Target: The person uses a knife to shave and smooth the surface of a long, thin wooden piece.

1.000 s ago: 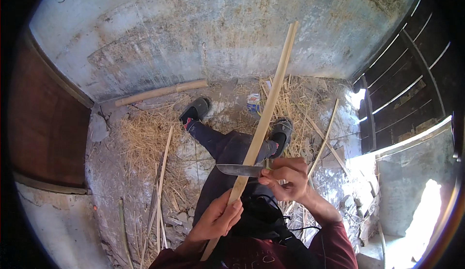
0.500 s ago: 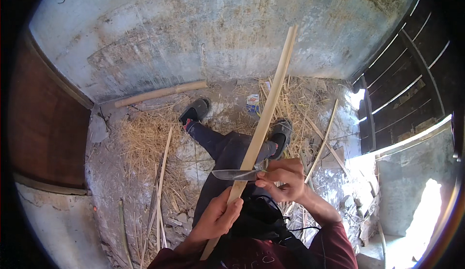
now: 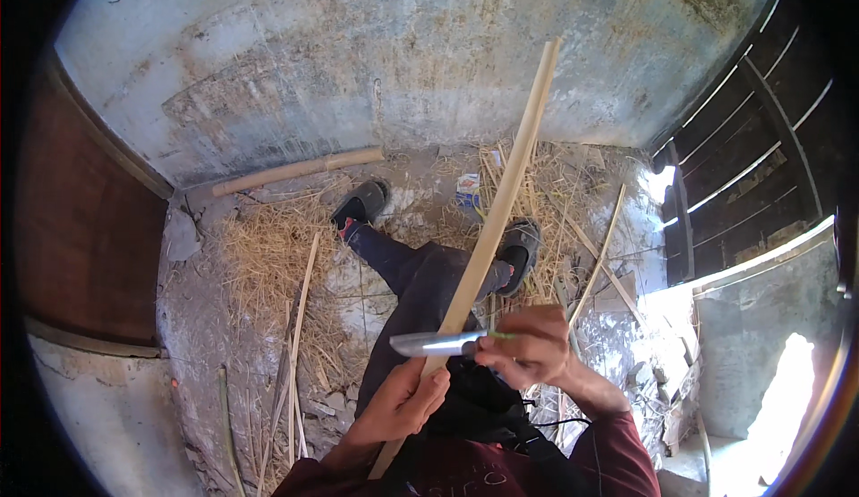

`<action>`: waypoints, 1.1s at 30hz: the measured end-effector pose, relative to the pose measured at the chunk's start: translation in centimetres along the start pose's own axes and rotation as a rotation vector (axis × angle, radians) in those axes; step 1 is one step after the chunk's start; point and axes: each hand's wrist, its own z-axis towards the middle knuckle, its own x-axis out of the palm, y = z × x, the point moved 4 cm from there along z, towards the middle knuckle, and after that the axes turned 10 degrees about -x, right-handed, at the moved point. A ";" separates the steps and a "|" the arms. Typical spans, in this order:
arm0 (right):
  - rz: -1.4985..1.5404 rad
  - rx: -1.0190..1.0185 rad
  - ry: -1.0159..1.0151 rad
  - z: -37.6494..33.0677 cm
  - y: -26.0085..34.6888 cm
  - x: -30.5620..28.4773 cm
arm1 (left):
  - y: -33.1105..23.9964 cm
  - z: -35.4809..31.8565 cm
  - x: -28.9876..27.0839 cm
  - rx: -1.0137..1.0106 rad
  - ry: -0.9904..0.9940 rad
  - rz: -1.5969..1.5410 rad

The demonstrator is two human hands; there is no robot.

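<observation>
Weathered blue-grey wall (image 3: 403,67) behind littered floor (image 3: 201,318); shavings (image 3: 268,246) heaped near dark shoes (image 3: 364,202), pale pole (image 3: 300,172) lying along wall's foot. Long pale strip (image 3: 501,215) slants across person's legs (image 3: 420,291), far end seen against wall. Left hand (image 3: 403,403) wrapped around strip's lower part. Right hand (image 3: 528,345) gripping knife (image 3: 438,345) by its handle, blade (image 3: 416,346) crosswise over strip just beyond left hand; contact of edge unclear.
</observation>
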 end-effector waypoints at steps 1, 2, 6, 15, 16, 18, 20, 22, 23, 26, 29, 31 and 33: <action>0.031 -0.010 0.022 -0.2 0.2 -0.1 | 0.0 0.0 0.1 -0.004 0.002 -0.002; 0.062 -0.020 0.044 -0.4 0.3 0.0 | -0.3 -0.2 0.2 0.015 0.008 -0.018; 0.108 0.151 -0.048 -0.9 -2.2 0.7 | -0.7 0.4 0.3 0.029 0.025 -0.094; 0.090 0.052 -0.097 -0.6 -2.1 0.1 | -0.8 -0.2 0.9 0.046 0.028 -0.067; 0.062 0.125 -0.107 -0.8 -2.2 -0.2 | -0.5 -0.2 0.8 0.037 0.038 -0.067; 0.001 0.105 -0.090 -0.2 -1.9 -0.5 | -0.6 -0.2 0.8 0.030 0.045 -0.065; 0.039 0.051 -0.014 0.0 -0.8 -0.3 | -0.9 -0.3 1.0 0.009 0.067 -0.094; 0.116 -0.020 0.072 0.7 0.7 0.1 | 0.0 0.0 0.5 0.011 0.066 -0.105; 0.118 -0.018 0.072 0.5 0.4 0.3 | 0.3 0.0 0.3 0.014 0.065 -0.113; 0.131 0.126 -0.040 -0.2 -1.8 0.7 | -0.7 -0.2 0.5 -0.021 -0.018 -0.034; 0.096 0.112 0.036 -0.1 -1.1 0.4 | -1.0 -0.5 0.3 0.016 -0.053 0.015; 0.098 0.081 0.010 0.0 -0.7 0.4 | -1.3 -0.8 0.2 0.041 -0.058 0.058; 0.105 0.050 -0.014 0.4 0.0 0.2 | 0.2 -0.5 -0.6 0.021 -0.045 0.062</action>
